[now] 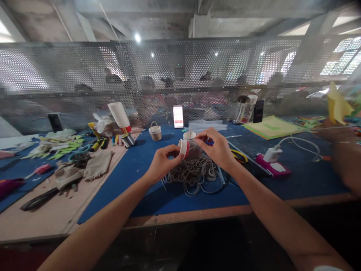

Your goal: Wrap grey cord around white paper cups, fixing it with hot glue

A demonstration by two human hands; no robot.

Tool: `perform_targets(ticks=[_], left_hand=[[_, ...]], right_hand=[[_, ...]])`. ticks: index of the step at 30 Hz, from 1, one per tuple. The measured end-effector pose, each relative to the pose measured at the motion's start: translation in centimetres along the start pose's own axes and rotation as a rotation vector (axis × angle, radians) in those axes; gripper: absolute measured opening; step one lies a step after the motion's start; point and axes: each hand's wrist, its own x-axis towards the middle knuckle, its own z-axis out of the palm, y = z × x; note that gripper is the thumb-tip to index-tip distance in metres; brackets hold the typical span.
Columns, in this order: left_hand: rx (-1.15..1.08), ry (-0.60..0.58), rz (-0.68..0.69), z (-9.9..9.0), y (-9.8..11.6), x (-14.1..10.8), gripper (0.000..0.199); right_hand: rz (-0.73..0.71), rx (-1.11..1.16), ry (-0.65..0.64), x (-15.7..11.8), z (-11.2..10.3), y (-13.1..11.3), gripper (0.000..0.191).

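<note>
My left hand (pixel 167 160) is closed around the rim end of a paper cup (pixel 184 148) with a red band, tilted on its side. Grey cord covers the cup's far part. My right hand (pixel 216 145) is pinched at the cup's right end; what lies between its fingertips is too small to make out. Below both hands a loose heap of grey cord (pixel 194 173) rests on the blue mat (pixel 126 188). Just behind the wrapped cup stands a white cup (pixel 189 136) with a thin stick in it.
A small handled basket (pixel 155 133), a lit phone (pixel 178 116) and a leaning cup stack (pixel 120 116) stand behind. Gloves (pixel 97 165) and scissors (pixel 80 152) lie left. A pink power strip (pixel 273 165) and yellow sheets (pixel 272 126) are right, near another person's arm (pixel 345 158).
</note>
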Motion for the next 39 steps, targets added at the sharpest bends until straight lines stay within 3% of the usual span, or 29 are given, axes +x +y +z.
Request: perform_targets(ticks=[8, 12, 20, 39], left_hand=[[0.003, 0.070, 0.082, 0.0, -0.5, 0.0, 0.010], [-0.136, 0.023, -0.009, -0.2, -0.4, -0.1, 0.017], [-0.334, 0.067, -0.133, -0.5, -1.4, 0.2, 0.020], [-0.369, 0.057, -0.168, -0.1, -1.5, 0.4, 0.032]], right_hand=[[0.253, 0.227, -0.243, -0.1, 0.8, 1.9, 0.037], [0.267, 0.260, -0.218, -0.4, 1.1, 1.2, 0.037], [0.107, 0.118, -0.136, -1.0, 1.5, -0.3, 0.033], [-0.097, -0.145, -0.055, -1.6, 2.1, -0.8, 0.035]])
